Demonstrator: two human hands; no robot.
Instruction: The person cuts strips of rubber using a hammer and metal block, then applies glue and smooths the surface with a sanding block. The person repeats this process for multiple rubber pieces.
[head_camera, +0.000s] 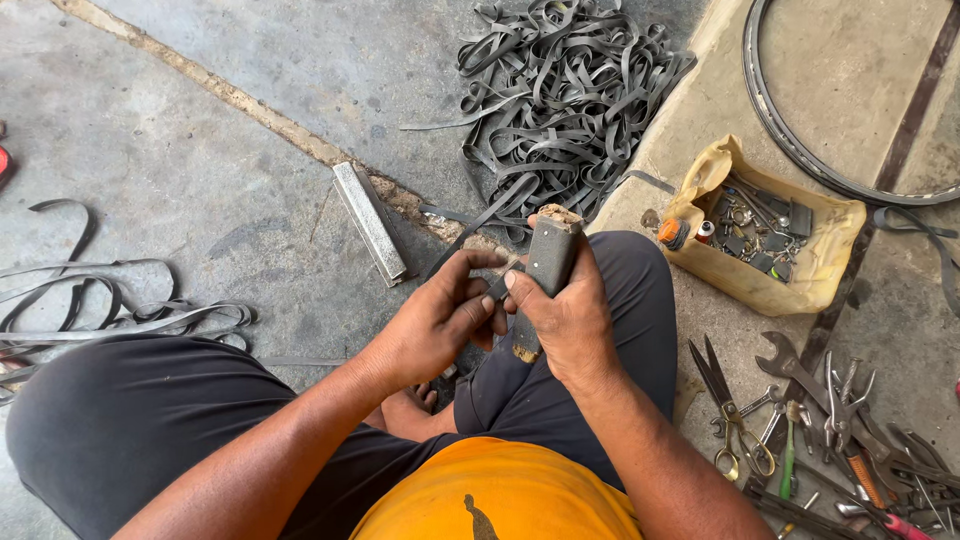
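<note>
While the right hand (572, 318) clamps the dark wood-topped block (546, 262), left hand (432, 325) fingers should keep pinching the thin black rubber strip (497, 288) flat against it.

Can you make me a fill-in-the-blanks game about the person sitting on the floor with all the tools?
1. The right hand grips a dark ____ block.
2. The scissors lie on the person's ____ side.
3. The small tools sit in a ____ bag.
4. The person's shirt is ____.

Missing words: wooden; right; yellow; orange
</note>
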